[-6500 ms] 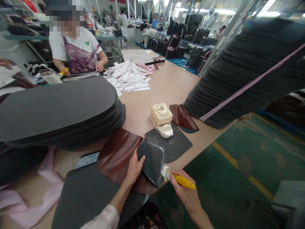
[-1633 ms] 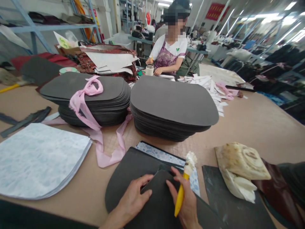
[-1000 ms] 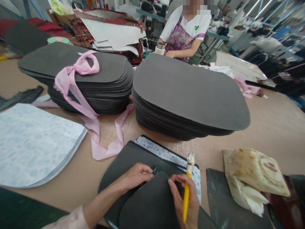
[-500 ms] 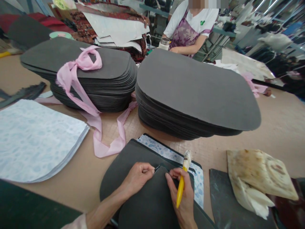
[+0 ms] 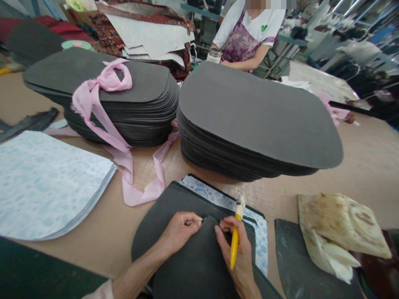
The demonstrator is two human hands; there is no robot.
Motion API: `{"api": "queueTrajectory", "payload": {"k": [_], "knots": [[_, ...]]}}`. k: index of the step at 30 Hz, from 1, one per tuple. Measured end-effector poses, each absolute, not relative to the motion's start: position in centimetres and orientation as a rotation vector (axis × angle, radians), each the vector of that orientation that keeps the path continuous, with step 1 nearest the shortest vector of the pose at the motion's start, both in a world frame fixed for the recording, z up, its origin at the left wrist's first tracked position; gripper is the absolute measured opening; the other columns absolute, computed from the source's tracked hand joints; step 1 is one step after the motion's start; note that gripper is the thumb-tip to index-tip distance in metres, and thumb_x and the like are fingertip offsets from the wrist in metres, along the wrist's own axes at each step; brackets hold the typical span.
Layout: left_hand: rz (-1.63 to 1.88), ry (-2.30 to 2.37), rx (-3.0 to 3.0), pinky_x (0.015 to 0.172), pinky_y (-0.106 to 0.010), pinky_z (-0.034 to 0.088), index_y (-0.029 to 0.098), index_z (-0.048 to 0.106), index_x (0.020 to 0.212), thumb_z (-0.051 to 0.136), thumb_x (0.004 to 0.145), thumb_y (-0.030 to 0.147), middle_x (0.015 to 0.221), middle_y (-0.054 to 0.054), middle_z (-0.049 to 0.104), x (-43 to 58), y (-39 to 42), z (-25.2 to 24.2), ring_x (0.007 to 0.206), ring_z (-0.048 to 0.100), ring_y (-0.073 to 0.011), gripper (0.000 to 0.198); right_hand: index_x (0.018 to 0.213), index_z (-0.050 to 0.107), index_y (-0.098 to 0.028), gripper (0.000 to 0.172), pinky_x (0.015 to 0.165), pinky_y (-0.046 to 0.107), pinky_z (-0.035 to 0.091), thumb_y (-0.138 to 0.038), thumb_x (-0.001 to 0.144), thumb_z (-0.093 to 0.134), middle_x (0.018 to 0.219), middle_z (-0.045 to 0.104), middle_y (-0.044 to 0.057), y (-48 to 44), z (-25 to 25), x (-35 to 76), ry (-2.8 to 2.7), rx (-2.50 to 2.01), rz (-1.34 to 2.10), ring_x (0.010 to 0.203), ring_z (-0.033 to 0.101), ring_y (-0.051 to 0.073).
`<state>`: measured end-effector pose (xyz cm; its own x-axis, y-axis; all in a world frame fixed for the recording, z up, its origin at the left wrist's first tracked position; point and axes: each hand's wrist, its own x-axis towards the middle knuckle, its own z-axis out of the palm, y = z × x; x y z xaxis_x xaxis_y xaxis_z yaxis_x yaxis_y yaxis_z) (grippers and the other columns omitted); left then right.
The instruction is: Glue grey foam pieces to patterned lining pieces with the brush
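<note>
My left hand [image 5: 180,230] is closed in a pinch at the top edge of a dark grey foam-like sheet [image 5: 190,265], which lies over another dark grey sheet [image 5: 165,207]. Across from it, my right hand [image 5: 241,253] has its thumb and fingertips close to the same edge. A brush [image 5: 234,245] with a yellow handle rests in that hand, its whitish, caked tip pointing up and away from me. Under the dark sheets, a blue-and-white patterned piece [image 5: 262,245] shows along the far and right sides. The fingertips partly cover the edge between them.
Two tall stacks of dark rounded sheets [image 5: 258,116] stand beyond my hands, the left stack [image 5: 143,83] tied with pink cloth [image 5: 107,79]. Pale-blue patterned sheets [image 5: 50,182] lie left. A stained cloth [image 5: 339,224] lies right. A person [image 5: 240,45] sits across the table.
The brush and my right hand have shifted very slightly left. My left hand keeps its pinch on the sheet edge, and the view has moved a little.
</note>
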<state>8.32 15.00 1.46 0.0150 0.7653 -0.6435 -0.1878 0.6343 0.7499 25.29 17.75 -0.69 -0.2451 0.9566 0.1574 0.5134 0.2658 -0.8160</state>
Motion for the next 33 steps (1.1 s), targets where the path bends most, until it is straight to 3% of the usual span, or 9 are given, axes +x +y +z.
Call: {"api": "queueTrajectory", "payload": {"k": [17,23,33], "knots": [[0.835,1.296,0.457,0.062,-0.023,0.037,0.012,0.068,0.072,0.059,0.067,0.033,0.072,-0.003,0.066,8.1,15.1,2.1,0.067,0.054,-0.0129,0.024,0.094,0.046,-0.021,0.016,0.061,0.023,0.047,-0.022,0.080,0.053,0.070,0.050,-0.002,18.3,-0.4,25.5,-1.962,-1.310,1.043,0.064,0.054,0.013],[0.832,1.275,0.371,0.056,-0.022,0.037,0.011,0.065,0.073,0.074,0.052,0.037,0.061,-0.001,0.064,8.4,15.2,1.6,0.055,0.053,-0.0106,0.035,0.095,0.045,-0.021,0.017,0.062,0.023,0.047,-0.022,0.080,0.053,0.071,0.051,-0.002,18.2,-0.6,25.5,-1.962,-1.314,1.038,0.065,0.054,0.012],[0.849,1.299,0.323,0.058,-0.023,0.038,0.013,0.065,0.070,0.071,0.050,0.036,0.061,0.000,0.065,8.6,15.6,1.5,0.056,0.055,-0.0113,0.032,0.094,0.047,-0.021,0.016,0.062,0.023,0.047,-0.024,0.080,0.055,0.070,0.052,-0.002,18.4,-0.4,25.7,-1.946,-1.293,1.071,0.064,0.056,0.012]]}}
